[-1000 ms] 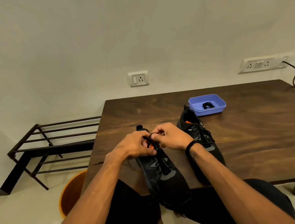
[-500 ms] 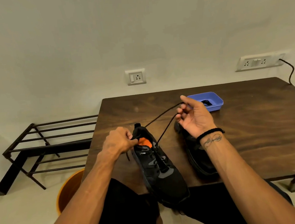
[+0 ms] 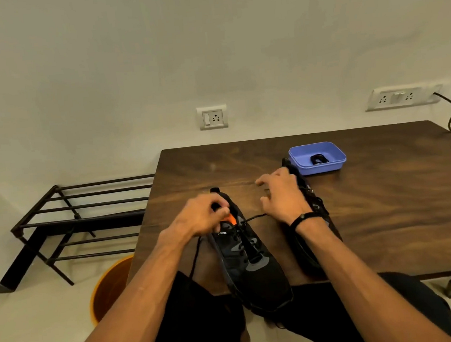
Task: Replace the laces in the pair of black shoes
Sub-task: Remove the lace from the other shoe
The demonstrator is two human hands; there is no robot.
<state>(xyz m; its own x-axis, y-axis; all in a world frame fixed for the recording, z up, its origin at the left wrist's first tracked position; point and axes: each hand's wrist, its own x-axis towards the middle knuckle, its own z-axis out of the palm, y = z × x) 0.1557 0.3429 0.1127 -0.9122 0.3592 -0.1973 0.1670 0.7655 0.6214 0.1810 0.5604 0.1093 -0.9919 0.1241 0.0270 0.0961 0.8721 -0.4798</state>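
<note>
Two black shoes lie on the wooden table [image 3: 386, 211]. The near shoe [image 3: 255, 272] has an orange lining and its toe hangs over the front edge. My left hand [image 3: 203, 213] grips its tongue and collar. A black lace [image 3: 254, 218] runs from its top eyelets rightward to the heel of my right hand [image 3: 283, 195]. That hand hovers palm down with fingers spread, and no pinch on the lace shows. The lace's other end [image 3: 196, 255] dangles off the table's left side. My right forearm partly covers the second shoe [image 3: 304, 256].
A blue tray [image 3: 319, 168] with a coiled black lace [image 3: 318, 159] sits behind the second shoe. A dark metal rack [image 3: 86, 218] stands left of the table, and an orange bucket [image 3: 106, 287] is on the floor below. Wall sockets and a black cable are behind.
My right hand, which had pulled the lace up and back, has dropped toward the table with its fingers spread. The lace now lies low. My left hand stays on the shoe's collar.
</note>
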